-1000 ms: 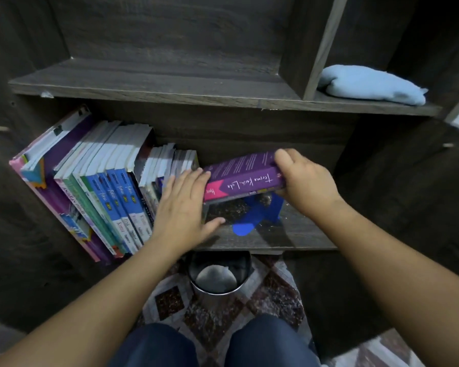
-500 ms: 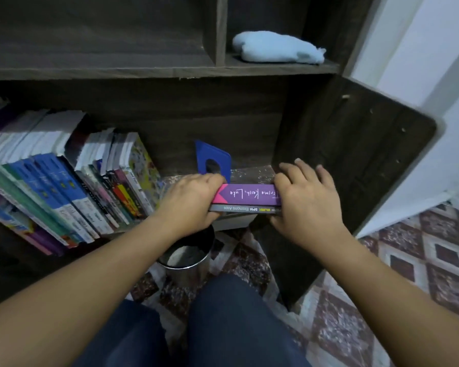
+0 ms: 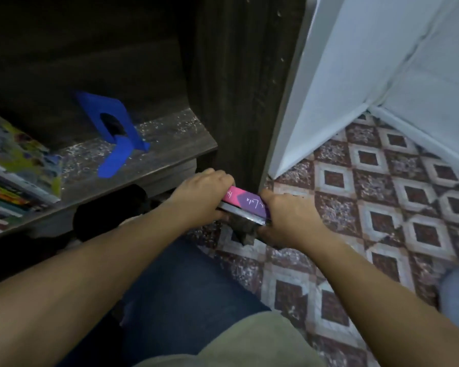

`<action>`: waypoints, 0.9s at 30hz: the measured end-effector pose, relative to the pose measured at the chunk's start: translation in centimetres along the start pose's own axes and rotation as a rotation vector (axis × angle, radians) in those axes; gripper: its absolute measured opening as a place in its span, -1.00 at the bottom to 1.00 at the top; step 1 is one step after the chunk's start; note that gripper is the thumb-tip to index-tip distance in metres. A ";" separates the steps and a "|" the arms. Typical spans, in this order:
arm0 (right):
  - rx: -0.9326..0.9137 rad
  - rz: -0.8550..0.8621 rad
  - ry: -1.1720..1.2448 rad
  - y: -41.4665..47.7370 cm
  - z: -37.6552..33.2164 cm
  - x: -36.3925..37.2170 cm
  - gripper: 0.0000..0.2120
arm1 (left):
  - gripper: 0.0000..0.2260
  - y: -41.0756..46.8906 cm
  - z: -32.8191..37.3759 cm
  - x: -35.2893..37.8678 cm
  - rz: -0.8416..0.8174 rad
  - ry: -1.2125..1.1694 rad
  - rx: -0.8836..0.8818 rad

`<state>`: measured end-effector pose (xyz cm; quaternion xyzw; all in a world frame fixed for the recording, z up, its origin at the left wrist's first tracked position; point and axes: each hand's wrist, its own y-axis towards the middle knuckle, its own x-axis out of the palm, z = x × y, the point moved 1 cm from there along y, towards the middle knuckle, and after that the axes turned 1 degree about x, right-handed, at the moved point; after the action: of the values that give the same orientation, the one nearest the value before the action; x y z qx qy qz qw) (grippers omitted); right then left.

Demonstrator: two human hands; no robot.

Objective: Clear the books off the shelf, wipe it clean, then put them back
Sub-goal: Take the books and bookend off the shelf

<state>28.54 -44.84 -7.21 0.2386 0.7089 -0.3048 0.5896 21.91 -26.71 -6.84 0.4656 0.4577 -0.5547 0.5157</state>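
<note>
I hold a small stack of books (image 3: 245,205), a purple and pink one on top of a grey one, low over the tiled floor just right of the shelf's side panel. My left hand (image 3: 203,196) grips the stack's left end and my right hand (image 3: 284,218) grips its right end. The dark wooden shelf (image 3: 170,144) shows a dusty bare patch with a blue bookend (image 3: 112,131) standing on it. More books (image 3: 13,165) lean at the shelf's left edge of view.
The shelf's dark side panel (image 3: 236,88) rises right behind the stack. A white wall (image 3: 355,62) and patterned floor tiles (image 3: 382,207) fill the right. My knees in blue trousers (image 3: 175,292) are below the hands. A dark bin (image 3: 109,210) sits under the shelf.
Both hands have carried the stack off the shelf, down and to the right toward the floor. My view has swung right and downward, so the upper shelf and blue cloth are out of sight.
</note>
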 end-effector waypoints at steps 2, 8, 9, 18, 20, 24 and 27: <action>0.078 -0.059 0.038 -0.1 1.3 2.7 -0.48 | -0.54 0.7 0.1 1.7 -0.016 0.034 0.020; 0.249 -0.196 0.096 0.2 4.3 11.4 -0.52 | -0.61 1.7 -0.4 5.6 -0.069 -0.004 -0.002; 0.268 -0.212 0.098 0.3 4.5 12.8 -0.52 | -0.61 2.0 -0.4 6.2 -0.086 -0.016 -0.007; 0.397 -0.322 0.083 1.8 6.6 22.4 -0.59 | -0.63 3.8 2.2 11.7 -0.207 -0.096 0.056; 0.424 -0.334 0.081 1.7 6.9 23.9 -0.62 | -0.63 3.5 2.5 12.7 -0.240 -0.056 0.051; 0.466 -0.378 0.096 1.1 8.0 26.6 -0.62 | -0.63 2.8 2.0 14.2 -0.350 -0.026 0.015; 0.524 -0.366 0.103 0.8 8.5 27.7 -0.65 | -0.64 2.9 1.8 14.3 -0.340 -0.064 0.001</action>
<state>29.67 -50.98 -35.48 0.2659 0.6662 -0.5655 0.4070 24.24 -30.71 -20.83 0.3637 0.5132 -0.6486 0.4285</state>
